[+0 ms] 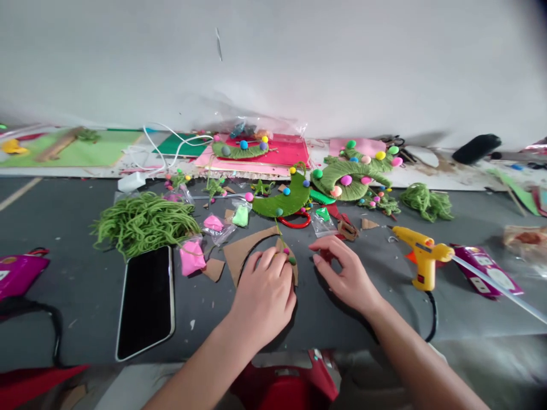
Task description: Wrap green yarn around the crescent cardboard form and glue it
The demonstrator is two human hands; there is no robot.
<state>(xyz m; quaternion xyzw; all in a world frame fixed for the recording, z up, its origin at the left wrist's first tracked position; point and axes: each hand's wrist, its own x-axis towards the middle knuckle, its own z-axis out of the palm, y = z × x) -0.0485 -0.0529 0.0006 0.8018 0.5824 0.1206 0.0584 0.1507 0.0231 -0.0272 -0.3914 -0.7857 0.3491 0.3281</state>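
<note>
My left hand (267, 293) rests palm down on a piece of brown cardboard (239, 253) with a curved cut. Its fingers are bent and close together, and whatever lies under the fingertips is hidden. Small pink and green pom-poms (292, 260) show beside its knuckles. A thin green strand runs up from there to a green crescent (280, 203) dotted with coloured pom-poms. To the right, my right hand (344, 270) hovers at or just over the grey table, thumb and forefinger apart, nothing between them. Red scissor handles (294, 221) lie below the crescent.
A yellow glue gun (423, 250) with a long glue stick stands at right by a purple packet (485, 270). At left are a phone (146, 302) and a heap of green yarn (147, 222). Yarn-wrapped crescents (344, 176) with pom-poms lie near the wall.
</note>
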